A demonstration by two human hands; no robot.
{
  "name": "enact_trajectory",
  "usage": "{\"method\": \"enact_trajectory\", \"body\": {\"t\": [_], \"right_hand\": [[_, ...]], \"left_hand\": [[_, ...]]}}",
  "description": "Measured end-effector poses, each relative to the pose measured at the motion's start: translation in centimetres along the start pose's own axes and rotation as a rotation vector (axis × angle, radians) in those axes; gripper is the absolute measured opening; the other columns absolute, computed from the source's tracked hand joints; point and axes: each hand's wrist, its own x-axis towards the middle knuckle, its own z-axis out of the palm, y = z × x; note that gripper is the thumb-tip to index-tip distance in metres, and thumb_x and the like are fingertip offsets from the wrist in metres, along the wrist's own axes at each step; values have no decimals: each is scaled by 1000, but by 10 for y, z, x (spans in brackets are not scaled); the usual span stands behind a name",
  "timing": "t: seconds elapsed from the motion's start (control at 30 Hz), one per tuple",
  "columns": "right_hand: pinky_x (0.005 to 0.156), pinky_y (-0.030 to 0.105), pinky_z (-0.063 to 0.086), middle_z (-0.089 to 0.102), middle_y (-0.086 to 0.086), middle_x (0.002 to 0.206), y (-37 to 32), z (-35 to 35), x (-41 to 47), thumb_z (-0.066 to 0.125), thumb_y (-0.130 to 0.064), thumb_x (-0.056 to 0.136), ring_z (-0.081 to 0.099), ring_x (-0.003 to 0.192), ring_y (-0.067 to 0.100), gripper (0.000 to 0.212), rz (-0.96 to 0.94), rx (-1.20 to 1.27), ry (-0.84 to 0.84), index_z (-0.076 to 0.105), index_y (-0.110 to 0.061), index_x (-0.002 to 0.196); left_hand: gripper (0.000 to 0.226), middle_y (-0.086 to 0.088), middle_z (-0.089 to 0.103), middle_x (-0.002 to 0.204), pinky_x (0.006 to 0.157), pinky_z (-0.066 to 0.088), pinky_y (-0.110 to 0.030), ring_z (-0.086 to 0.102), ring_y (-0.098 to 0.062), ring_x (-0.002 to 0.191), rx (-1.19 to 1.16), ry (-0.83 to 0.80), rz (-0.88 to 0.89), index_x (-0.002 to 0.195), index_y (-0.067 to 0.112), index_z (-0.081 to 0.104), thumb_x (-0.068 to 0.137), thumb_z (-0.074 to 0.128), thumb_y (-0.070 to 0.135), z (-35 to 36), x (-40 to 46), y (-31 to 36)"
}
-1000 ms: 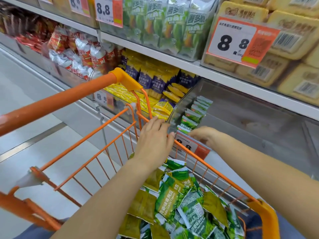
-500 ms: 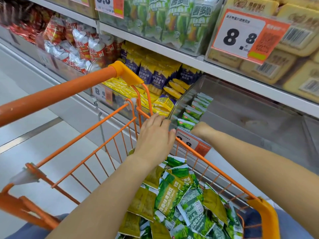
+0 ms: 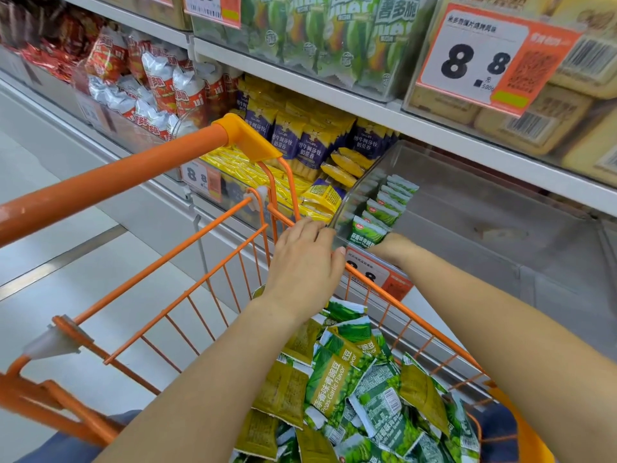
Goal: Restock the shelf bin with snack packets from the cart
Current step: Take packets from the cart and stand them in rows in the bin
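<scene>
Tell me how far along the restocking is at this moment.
Early. Done: a short row of green packets stands along the left wall of the clear bin, most of which is bare. In hand: the right hand reaches into the bin at the front packet, its fingers hidden; the left hand rests at the bin's corner. Left: a pile of packets in the cart.

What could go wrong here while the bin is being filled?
The row of green packets stands on edge along the clear bin's left wall; a nudge from the right hand might topple it. The left hand rests at the cart's rim, so the cart could roll if leaned on.
</scene>
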Motion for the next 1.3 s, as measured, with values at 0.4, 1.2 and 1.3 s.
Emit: {"method": "enact_trajectory", "body": {"t": [0.4,1.2,1.3], "right_hand": [[64,30,41,54,5,88,1,0,-1,59,-57,86,52,77,20,51,-29,-88,116,53,-8,98],[67,27,42,56,9,103,8,-4,-12,72,-19,84,53,83,18,53,-35,383,58,46,1,125],[59,25,44,61,16,113,8,-10,-19,71,-14,84,57,75,18,47,-41,415,13,46,0,121]], "left_hand": [[43,-2,45,142,115,13,-35,24,-20,140,2,7,0,137,14,48,102,34,35,-1,0,1],[42,-1,46,141,113,17,-34,28,-19,138,40,26,23,136,16,49,102,35,37,2,2,-2],[42,-1,48,139,112,20,-35,31,-19,136,44,39,34,135,15,50,102,35,36,3,3,-4]]}}
